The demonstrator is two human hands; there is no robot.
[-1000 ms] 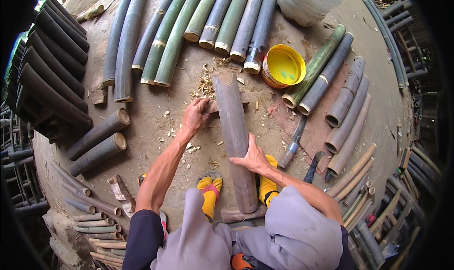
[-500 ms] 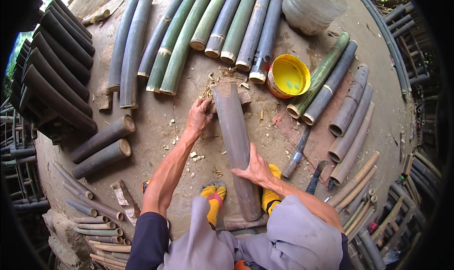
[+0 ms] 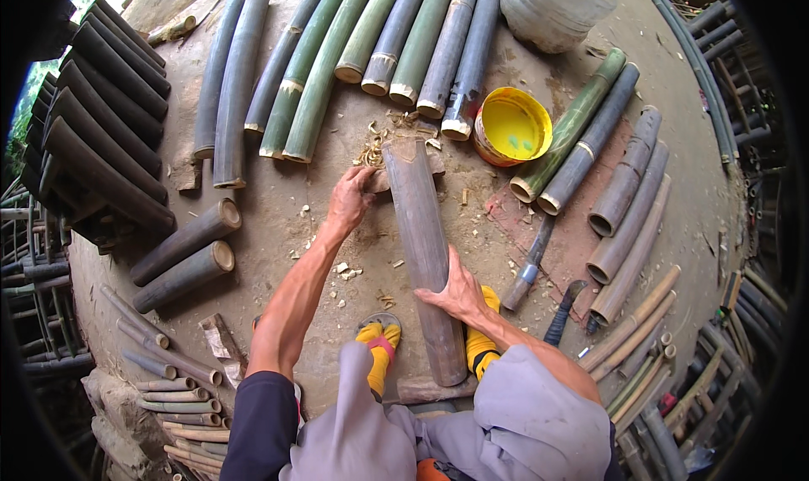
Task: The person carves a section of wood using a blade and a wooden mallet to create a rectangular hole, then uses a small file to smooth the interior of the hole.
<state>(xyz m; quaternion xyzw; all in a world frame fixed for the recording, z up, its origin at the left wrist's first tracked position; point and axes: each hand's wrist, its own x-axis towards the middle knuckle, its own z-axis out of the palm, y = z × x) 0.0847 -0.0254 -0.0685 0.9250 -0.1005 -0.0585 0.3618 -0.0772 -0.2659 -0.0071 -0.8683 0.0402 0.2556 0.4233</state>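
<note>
A dark brown bamboo tube (image 3: 417, 220) lies lengthwise in front of me, its far end propped on a wooden block (image 3: 437, 163). My right hand (image 3: 453, 289) wraps the tube's right side near the lower half, thumb across its top. With its fingers curled on the block's left end, my left hand (image 3: 350, 196) sits just left of the tube; those fingertips are partly hidden. The tube's near end rests by a short piece of wood (image 3: 434, 390) between my feet. Pale shavings (image 3: 371, 150) are heaped beyond the left hand.
Green and dark bamboo tubes (image 3: 329, 85) lie in a row at the far side. A yellow bucket (image 3: 511, 127) stands right of them, near a cloudy plastic container (image 3: 558, 11). A dark-handled tool (image 3: 563, 314) lies at right. Dark tubes (image 3: 101, 169) are stacked at left.
The bamboo tube has turned a little: the pale pointed patch at its far end shows less. Both hands keep about the same places; the whole view has shifted slightly.
</note>
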